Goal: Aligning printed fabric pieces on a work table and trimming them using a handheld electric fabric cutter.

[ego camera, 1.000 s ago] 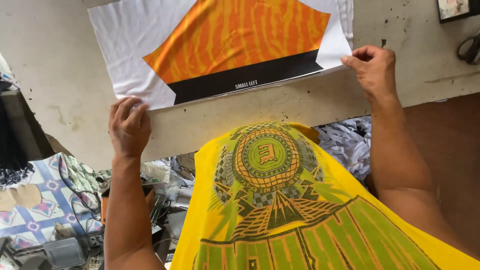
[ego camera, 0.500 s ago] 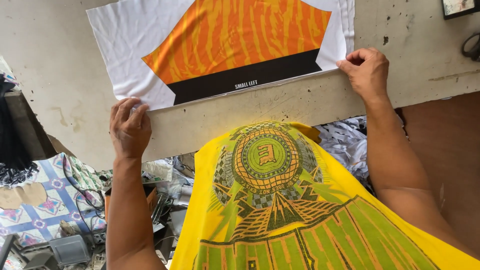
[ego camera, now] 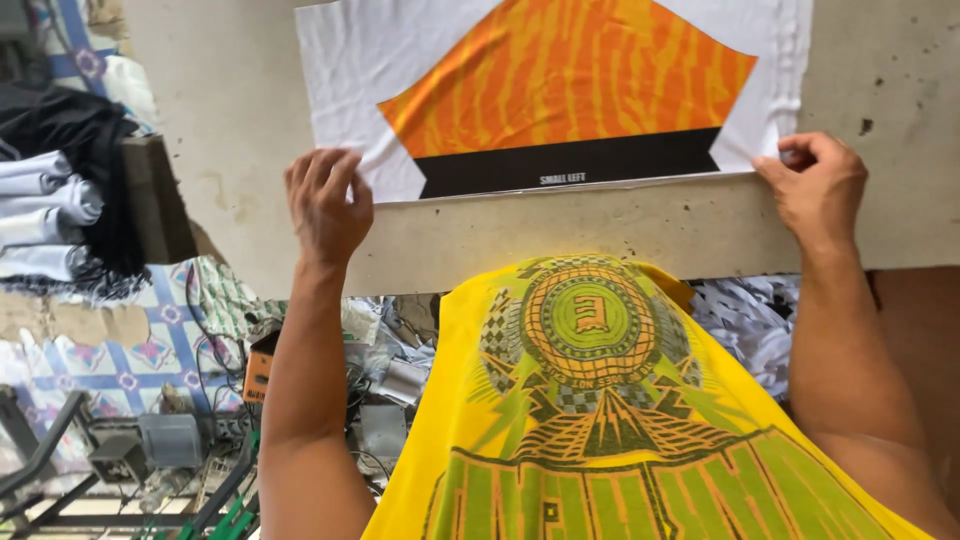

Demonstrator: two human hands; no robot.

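A white sheet printed with an orange striped shape and a black band (ego camera: 560, 90) lies flat on a pale worktable (ego camera: 560, 235). My left hand (ego camera: 327, 200) presses with bent fingers on the sheet's near left corner. My right hand (ego camera: 815, 185) pinches the sheet's near right corner between thumb and fingers. A yellow shirt with a green printed design (ego camera: 600, 400) fills the lower middle, just below the table's front edge.
Folded white and dark cloths (ego camera: 60, 210) are stacked at the left. Below the table edge lie cables, small boxes and metal parts (ego camera: 200, 420) on a patterned blue floor. Shredded white scraps (ego camera: 745, 320) sit to the right.
The view has shifted so the sheet and table appear further right. Both hands stay at the sheet's near corners, the right thumb and fingers now pinching the corner.
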